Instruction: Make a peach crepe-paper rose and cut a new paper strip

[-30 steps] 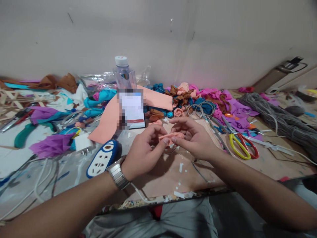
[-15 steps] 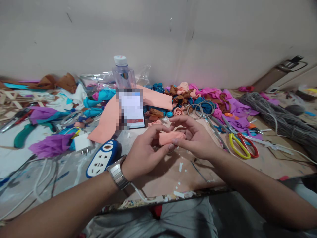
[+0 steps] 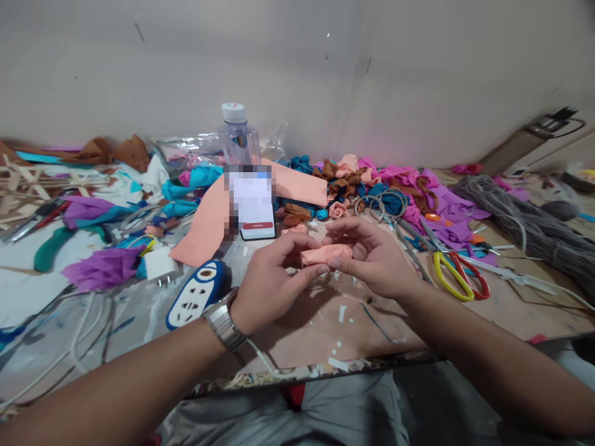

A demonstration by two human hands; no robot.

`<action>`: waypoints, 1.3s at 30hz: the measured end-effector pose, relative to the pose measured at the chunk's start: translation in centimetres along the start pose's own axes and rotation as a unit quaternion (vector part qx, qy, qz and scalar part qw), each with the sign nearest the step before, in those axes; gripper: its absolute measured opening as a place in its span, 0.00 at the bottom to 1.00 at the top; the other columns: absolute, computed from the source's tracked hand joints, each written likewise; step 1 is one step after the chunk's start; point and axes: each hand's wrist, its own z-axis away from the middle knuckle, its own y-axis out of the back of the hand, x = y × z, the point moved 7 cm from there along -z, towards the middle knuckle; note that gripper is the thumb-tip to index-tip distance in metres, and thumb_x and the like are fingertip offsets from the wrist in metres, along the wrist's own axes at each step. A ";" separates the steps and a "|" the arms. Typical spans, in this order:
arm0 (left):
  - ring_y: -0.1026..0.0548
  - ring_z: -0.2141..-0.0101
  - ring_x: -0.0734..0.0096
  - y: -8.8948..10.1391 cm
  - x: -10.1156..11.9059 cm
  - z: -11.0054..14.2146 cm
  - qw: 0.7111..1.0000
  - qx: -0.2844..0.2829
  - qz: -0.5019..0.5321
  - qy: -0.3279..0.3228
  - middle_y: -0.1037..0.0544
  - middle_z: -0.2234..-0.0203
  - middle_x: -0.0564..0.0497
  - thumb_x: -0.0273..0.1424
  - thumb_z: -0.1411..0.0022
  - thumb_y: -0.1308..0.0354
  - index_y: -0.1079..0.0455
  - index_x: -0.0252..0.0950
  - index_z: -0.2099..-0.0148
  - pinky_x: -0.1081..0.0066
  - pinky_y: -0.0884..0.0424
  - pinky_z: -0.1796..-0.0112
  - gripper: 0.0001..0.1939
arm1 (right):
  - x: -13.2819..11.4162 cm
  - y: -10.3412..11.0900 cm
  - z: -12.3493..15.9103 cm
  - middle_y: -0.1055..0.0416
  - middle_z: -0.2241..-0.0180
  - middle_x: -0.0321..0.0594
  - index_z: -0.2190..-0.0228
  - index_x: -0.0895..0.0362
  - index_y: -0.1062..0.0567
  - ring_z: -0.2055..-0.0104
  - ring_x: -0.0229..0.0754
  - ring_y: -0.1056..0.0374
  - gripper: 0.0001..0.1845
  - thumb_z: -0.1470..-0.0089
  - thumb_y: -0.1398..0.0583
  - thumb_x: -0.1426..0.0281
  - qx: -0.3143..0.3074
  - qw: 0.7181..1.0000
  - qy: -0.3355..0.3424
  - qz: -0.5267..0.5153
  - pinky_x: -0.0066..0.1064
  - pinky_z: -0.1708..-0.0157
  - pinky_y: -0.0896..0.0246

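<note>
Between my two hands is a small rolled piece of peach crepe paper (image 3: 323,254), held just above the table. My left hand (image 3: 277,272), below a metal watch (image 3: 225,319), pinches its left end between thumb and fingers. At the other end, my right hand (image 3: 372,257) has its thumb and fingers closed round the gathered right tip. Behind the hands lie a peach paper rose (image 3: 337,210) and another small crumpled peach piece (image 3: 295,229). A long peach crepe strip (image 3: 297,183) curves behind the phone (image 3: 258,207).
Yellow-and-red-handled scissors (image 3: 453,275) lie to the right, near a grey yarn bundle (image 3: 502,210). A blue-and-white power strip (image 3: 198,294) sits at left. A plastic bottle (image 3: 238,139) stands behind the phone. Wire rings (image 3: 372,204) and coloured paper flowers (image 3: 400,186) spread along the back.
The peach paper roll looks narrower and more tightly folded at its left end. Both hands stay around it with small finger shifts. The whole view has shifted slightly.
</note>
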 end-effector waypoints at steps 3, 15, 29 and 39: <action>0.21 0.62 0.66 0.2 0.4 -0.1 1.000 0.010 -0.025 -0.004 0.18 0.60 0.48 0.37 0.40 0.33 0.24 0.37 0.56 0.70 0.26 0.61 0.12 | 0.0 0.0 0.0 0.23 0.54 0.42 0.54 0.53 0.25 0.54 0.40 0.25 0.21 0.49 0.28 0.66 0.007 1.000 -0.006 0.016 0.33 0.55 0.25; 0.22 0.60 0.65 -0.1 0.1 0.3 1.000 -0.010 0.000 -0.004 0.20 0.59 0.47 0.36 0.35 0.38 0.28 0.37 0.53 0.70 0.26 0.61 0.11 | -0.5 0.1 0.3 0.23 0.53 0.41 0.55 0.52 0.24 0.55 0.40 0.25 0.20 0.49 0.28 0.69 0.018 0.998 0.014 0.056 0.32 0.56 0.25; 0.22 0.53 0.61 0.0 -0.1 0.2 1.000 0.001 -0.003 -0.019 0.22 0.48 0.45 0.35 0.39 0.33 0.27 0.39 0.50 0.67 0.25 0.56 0.16 | -0.3 0.1 0.1 0.25 0.59 0.39 0.49 0.49 0.31 0.55 0.40 0.26 0.33 0.54 0.26 0.72 0.003 1.000 0.007 -0.010 0.30 0.60 0.24; 0.21 0.54 0.65 0.1 0.7 0.1 0.998 0.002 -0.020 -0.056 0.22 0.51 0.44 0.26 0.39 0.36 0.29 0.35 0.50 0.70 0.24 0.56 0.15 | -0.5 0.1 0.1 0.26 0.59 0.39 0.49 0.49 0.30 0.55 0.40 0.27 0.33 0.54 0.26 0.73 -0.001 0.999 0.032 -0.011 0.30 0.57 0.25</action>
